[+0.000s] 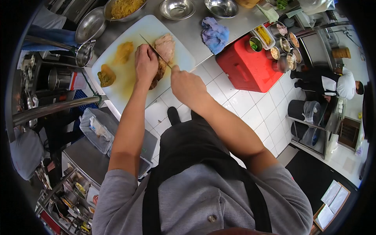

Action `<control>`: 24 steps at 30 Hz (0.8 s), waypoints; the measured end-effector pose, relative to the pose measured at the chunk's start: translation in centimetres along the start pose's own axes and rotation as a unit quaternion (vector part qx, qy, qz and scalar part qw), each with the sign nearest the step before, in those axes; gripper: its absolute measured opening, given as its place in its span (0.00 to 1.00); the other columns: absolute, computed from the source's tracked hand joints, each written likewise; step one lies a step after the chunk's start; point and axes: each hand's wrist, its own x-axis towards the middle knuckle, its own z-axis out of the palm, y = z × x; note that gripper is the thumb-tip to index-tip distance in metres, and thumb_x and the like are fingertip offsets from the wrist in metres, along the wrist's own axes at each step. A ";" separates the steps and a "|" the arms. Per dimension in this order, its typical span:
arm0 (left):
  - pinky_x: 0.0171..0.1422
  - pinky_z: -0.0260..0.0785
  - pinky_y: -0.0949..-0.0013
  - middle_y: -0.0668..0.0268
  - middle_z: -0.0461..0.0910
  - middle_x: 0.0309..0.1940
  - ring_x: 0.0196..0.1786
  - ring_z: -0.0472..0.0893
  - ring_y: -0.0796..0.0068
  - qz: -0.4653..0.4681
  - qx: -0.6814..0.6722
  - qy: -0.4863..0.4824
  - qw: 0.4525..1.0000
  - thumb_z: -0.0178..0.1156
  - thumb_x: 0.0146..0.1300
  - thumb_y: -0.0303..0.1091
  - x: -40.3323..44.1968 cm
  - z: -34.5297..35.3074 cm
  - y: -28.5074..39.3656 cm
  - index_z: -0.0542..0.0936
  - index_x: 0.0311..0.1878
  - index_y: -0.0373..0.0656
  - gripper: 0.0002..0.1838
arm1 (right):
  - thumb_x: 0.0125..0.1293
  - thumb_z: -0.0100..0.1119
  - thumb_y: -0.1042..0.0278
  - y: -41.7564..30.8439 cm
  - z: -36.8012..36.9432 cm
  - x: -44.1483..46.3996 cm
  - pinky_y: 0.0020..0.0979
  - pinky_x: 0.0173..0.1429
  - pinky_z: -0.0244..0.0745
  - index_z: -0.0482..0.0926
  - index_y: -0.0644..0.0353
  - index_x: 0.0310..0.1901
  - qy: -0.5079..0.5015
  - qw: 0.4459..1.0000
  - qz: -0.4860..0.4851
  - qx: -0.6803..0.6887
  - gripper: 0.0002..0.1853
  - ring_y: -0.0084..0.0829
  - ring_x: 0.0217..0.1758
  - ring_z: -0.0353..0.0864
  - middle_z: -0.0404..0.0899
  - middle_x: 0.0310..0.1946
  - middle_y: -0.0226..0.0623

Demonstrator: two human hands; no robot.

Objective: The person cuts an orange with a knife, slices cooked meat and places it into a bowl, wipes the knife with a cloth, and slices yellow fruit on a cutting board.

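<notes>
A piece of cooked meat [165, 46], pale at its far end and brown-crusted nearer me, lies on a white cutting board [145, 27]. My left hand [145, 64] rests against the meat's left side with its fingers curled over it. In my right hand [188, 87] is the handle of a kitchen knife [152, 46]. The blade slants across the meat, beside my left fingers; how deep it sits cannot be made out. Left of my left hand are a yellow heap of food [123, 53] and a yellow-green lump [106, 76], with yellowish liquid spread around them.
Metal bowls [177, 8] and a crumpled blue cloth [215, 35] are on the steel counter. To the right stands a red box [246, 66] with several food containers on it. A clear plastic bin [96, 131] is at lower left. Another person [344, 84] stands far right.
</notes>
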 end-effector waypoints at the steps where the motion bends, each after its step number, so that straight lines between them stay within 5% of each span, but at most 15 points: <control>1: 0.55 0.68 0.47 0.49 0.76 0.42 0.50 0.75 0.42 -0.002 -0.006 -0.001 1.000 0.53 0.68 0.26 -0.1 0.0 0.0 0.72 0.45 0.38 0.05 | 0.68 0.53 0.73 0.1 0.6 1.1 0.42 0.39 0.86 0.75 0.70 0.45 0.026 0.999 -0.023 -0.001 0.09 0.49 0.38 0.91 0.87 0.34 0.53; 5: 0.55 0.68 0.47 0.51 0.76 0.42 0.50 0.75 0.43 -0.021 -0.028 0.001 0.999 0.54 0.68 0.27 -0.2 0.2 -0.2 0.71 0.44 0.38 0.05 | 0.68 0.49 0.74 0.7 2.2 3.4 0.47 0.36 0.84 0.72 0.71 0.46 0.054 0.996 -0.070 -0.025 0.10 0.52 0.33 0.89 0.85 0.30 0.54; 8: 0.55 0.69 0.51 0.53 0.77 0.41 0.48 0.77 0.47 -0.011 -0.001 0.018 1.000 0.55 0.67 0.29 -0.2 0.8 -0.5 0.73 0.44 0.40 0.06 | 0.68 0.49 0.74 0.7 0.5 -0.4 0.46 0.36 0.85 0.73 0.71 0.46 0.038 0.998 -0.037 0.025 0.10 0.51 0.33 0.90 0.85 0.30 0.55; 10: 0.55 0.69 0.52 0.54 0.77 0.40 0.48 0.77 0.47 -0.012 -0.005 0.013 1.000 0.55 0.67 0.29 -0.1 0.6 -0.4 0.73 0.44 0.40 0.06 | 0.67 0.54 0.74 0.3 -0.9 -2.3 0.42 0.42 0.87 0.77 0.70 0.44 -0.071 0.995 0.063 0.000 0.09 0.50 0.39 0.91 0.87 0.37 0.53; 16: 0.54 0.69 0.51 0.54 0.77 0.38 0.47 0.77 0.48 -0.005 -0.025 0.018 1.000 0.56 0.66 0.29 0.1 0.3 -0.4 0.73 0.42 0.40 0.05 | 0.68 0.52 0.74 0.9 1.1 4.0 0.45 0.44 0.86 0.77 0.72 0.46 -0.037 0.997 -0.056 -0.036 0.11 0.51 0.41 0.91 0.87 0.37 0.55; 20: 0.53 0.69 0.47 0.52 0.76 0.39 0.47 0.76 0.44 -0.002 -0.024 0.015 1.000 0.57 0.65 0.26 0.0 0.8 -0.9 0.71 0.42 0.40 0.05 | 0.67 0.53 0.74 1.2 0.5 1.1 0.44 0.44 0.87 0.78 0.71 0.47 -0.013 1.000 -0.028 0.000 0.11 0.50 0.41 0.91 0.87 0.39 0.53; 22: 0.53 0.69 0.46 0.52 0.76 0.39 0.47 0.76 0.44 0.005 -0.023 0.011 1.000 0.57 0.65 0.25 0.0 0.6 -0.8 0.72 0.42 0.40 0.05 | 0.66 0.55 0.74 1.0 0.2 -0.6 0.42 0.43 0.87 0.80 0.69 0.45 -0.083 0.994 0.066 -0.009 0.10 0.49 0.41 0.91 0.87 0.41 0.51; 24: 0.53 0.69 0.46 0.51 0.76 0.40 0.47 0.75 0.44 0.007 -0.027 0.005 1.000 0.56 0.65 0.25 -0.3 0.9 -0.5 0.72 0.43 0.39 0.05 | 0.66 0.54 0.74 1.7 1.1 1.6 0.42 0.43 0.87 0.80 0.69 0.46 -0.063 0.998 0.010 -0.019 0.11 0.49 0.42 0.91 0.87 0.41 0.52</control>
